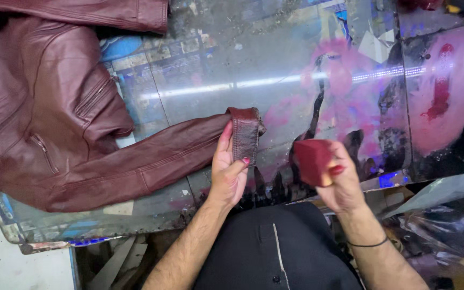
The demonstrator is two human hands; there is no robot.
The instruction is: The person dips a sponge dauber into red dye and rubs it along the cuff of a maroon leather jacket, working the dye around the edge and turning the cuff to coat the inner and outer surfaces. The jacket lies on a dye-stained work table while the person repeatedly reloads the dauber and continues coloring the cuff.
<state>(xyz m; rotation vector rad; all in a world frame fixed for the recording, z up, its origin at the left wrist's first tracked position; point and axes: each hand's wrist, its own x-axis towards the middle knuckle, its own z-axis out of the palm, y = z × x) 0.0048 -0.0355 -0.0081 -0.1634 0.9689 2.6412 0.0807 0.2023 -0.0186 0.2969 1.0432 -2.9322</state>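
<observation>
A dark red leather jacket (pixel 44 107) lies spread on a glass-topped table (pixel 275 80), one sleeve stretched toward me. My left hand (pixel 227 169) grips the sleeve's stitched cuff (pixel 245 134), folding it up so its edge faces me. My right hand (pixel 339 177) holds a dye-soaked red sponge (pixel 312 160) just to the right of the cuff, a short gap between them. A thin black band circles my right wrist.
The glass top is smeared with pink and red dye stains (pixel 441 91) and black streaks at the right. A second jacket part (pixel 108 12) lies along the far left edge. Clutter and plastic sheet (pixel 441 236) sit below the table at right.
</observation>
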